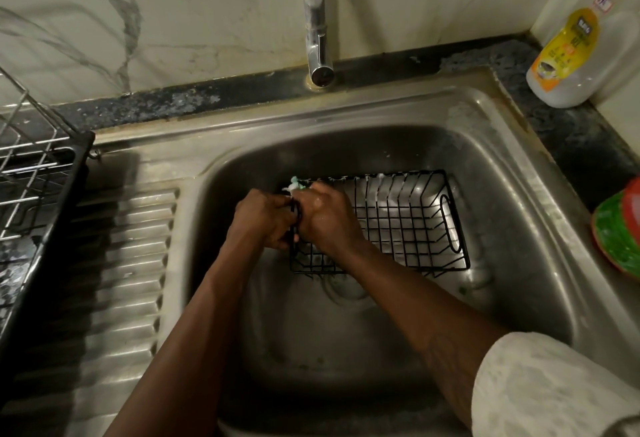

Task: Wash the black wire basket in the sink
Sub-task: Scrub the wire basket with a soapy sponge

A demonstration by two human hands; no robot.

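The black wire basket (398, 225) lies in the steel sink (512, 194), its handle end to the right. My left hand (265, 218) grips the basket's left end wall. My right hand (323, 214) is pressed against that same end and holds a soapy teal and white scrubber (294, 187), of which only a tip shows above the fingers. Suds cling to the far rim wires. The two hands touch each other.
A tap (317, 20) rises behind the sink; no water runs. A dish soap bottle (575, 48) stands at the back right corner. A green and red plate (620, 239) sits on the right counter. A black dish rack (38, 194) stands left of the ribbed drainboard (131, 263).
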